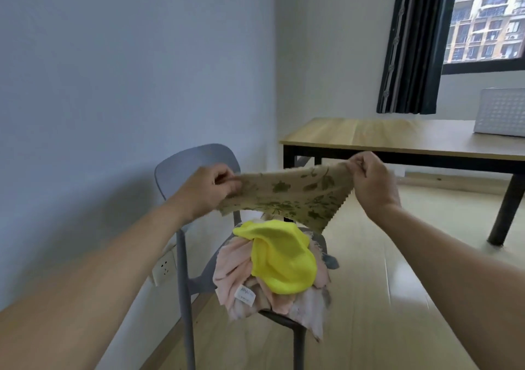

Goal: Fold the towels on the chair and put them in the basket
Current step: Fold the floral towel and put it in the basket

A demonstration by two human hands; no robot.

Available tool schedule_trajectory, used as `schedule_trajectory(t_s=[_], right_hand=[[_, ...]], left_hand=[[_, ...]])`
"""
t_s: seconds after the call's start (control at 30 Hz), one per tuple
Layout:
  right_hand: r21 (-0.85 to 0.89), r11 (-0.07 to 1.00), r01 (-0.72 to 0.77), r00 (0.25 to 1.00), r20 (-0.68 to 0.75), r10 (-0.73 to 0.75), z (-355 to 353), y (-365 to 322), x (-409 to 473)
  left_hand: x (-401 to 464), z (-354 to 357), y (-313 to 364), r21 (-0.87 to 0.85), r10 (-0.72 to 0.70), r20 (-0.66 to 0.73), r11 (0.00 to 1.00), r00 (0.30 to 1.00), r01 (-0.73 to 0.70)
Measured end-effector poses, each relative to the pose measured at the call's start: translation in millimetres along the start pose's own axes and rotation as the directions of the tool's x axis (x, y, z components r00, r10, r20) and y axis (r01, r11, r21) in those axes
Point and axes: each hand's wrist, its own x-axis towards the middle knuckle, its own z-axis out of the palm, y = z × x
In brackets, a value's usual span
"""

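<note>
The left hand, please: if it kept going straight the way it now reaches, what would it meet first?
Most likely the chair backrest, just beyond the left hand, which pinches the cloth; depth is unclear from this single view.

- A chair (199,168) stood by the left wall, with a heap of towels (272,267) on its seat.
- A stretched towel (287,196) hung above the heap, between the left hand (210,188) and the right hand (369,179).
- A table (383,136) stood behind and to the right of the chair.
- A basket (502,114) sat on the table's far right end.
- A wall socket (164,266) sat left of the chair.
</note>
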Motion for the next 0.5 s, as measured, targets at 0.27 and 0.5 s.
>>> schedule_trajectory(t_s=[0.27, 0.5], right_hand=[[-0.125, 0.896, -0.426, 0.77, 0.47, 0.432, 29, 82, -82], [-0.062, 0.888, -0.456, 0.787, 0.438, 0.435, 55, 105, -58]], left_hand=[[-57, 61, -66, 0.247, -0.321, 0.623, 0.946, 0.713, 0.21], [-25, 83, -95, 0.21, -0.343, 0.438, 0.938, 0.831, 0.276]])
